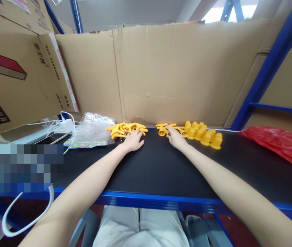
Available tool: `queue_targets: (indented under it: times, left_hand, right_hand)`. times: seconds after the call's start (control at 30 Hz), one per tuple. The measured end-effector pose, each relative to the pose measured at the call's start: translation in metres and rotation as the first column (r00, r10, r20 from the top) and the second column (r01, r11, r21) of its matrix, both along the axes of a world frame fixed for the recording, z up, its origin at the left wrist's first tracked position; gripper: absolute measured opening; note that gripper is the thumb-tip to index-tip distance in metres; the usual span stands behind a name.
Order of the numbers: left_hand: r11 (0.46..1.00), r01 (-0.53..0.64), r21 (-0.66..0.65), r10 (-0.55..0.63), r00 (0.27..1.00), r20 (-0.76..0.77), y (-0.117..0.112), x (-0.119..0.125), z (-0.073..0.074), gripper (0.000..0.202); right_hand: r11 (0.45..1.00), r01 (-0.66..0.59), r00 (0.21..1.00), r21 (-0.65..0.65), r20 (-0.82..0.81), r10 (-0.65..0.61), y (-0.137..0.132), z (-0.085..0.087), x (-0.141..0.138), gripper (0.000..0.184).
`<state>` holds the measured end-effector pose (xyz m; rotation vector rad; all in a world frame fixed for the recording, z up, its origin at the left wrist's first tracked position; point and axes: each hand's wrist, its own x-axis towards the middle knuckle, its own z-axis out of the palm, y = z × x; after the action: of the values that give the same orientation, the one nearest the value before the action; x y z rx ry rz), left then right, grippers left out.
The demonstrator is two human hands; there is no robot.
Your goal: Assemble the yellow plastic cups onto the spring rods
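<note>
Toward the back of the black tabletop, my left hand [133,140] rests at the near edge of a pile of yellow T-shaped handles [119,129]. Its fingers are stretched over the pile and its thumb stands apart. Farther right, my right hand [175,138] has thumb and forefinger around a yellow T-handled piece with a cup-shaped end [165,131]; its other fingers are partly hidden. Beside that hand lies another cup-ended yellow piece [183,133]. Several yellow stepped caps [200,132] stand in rows just right of it.
A clear plastic bag [91,130] lies left of the pile, near a white charger [66,126] with cables. Red plastic [277,144] covers the right end of the black tabletop [151,171]. Cardboard walls [182,75] and a blue upright [269,65] enclose the back and right.
</note>
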<state>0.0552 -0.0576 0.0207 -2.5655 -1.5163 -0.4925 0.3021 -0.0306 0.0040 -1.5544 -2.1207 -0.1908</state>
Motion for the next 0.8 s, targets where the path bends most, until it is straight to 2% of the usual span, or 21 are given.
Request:
queue_targets:
  times: [0.17,0.33,0.5,0.7,0.8]
  left_hand:
    - [1.0,-0.002,0.002,0.002,1.0,-0.003,-0.001,0.0,0.001,0.036]
    - [0.999,-0.051,0.012,0.051,0.999,0.002,-0.002,0.001,0.003,0.041]
    - [0.99,-0.138,-0.019,0.138,0.99,0.016,0.0,-0.001,0.003,0.044]
    - [0.99,-0.139,-0.004,0.139,0.989,-0.05,0.001,-0.006,0.005,0.038]
    - [0.986,-0.163,0.015,0.164,0.985,-0.047,0.0,-0.006,0.007,0.033]
  right_hand:
    - [0.988,0.118,0.99,0.102,0.065,-0.125,-0.003,0.004,0.004,0.047]
    - [0.966,0.25,0.965,0.069,0.058,-0.254,-0.003,0.003,0.007,0.055]
    - [0.946,0.323,0.944,0.023,0.063,-0.324,-0.006,0.004,0.006,0.063]
    - [0.952,0.305,0.94,-0.026,0.172,-0.296,-0.012,0.022,0.018,0.088]
    - [0.931,0.365,0.918,-0.009,0.172,-0.358,-0.011,0.03,0.036,0.081]
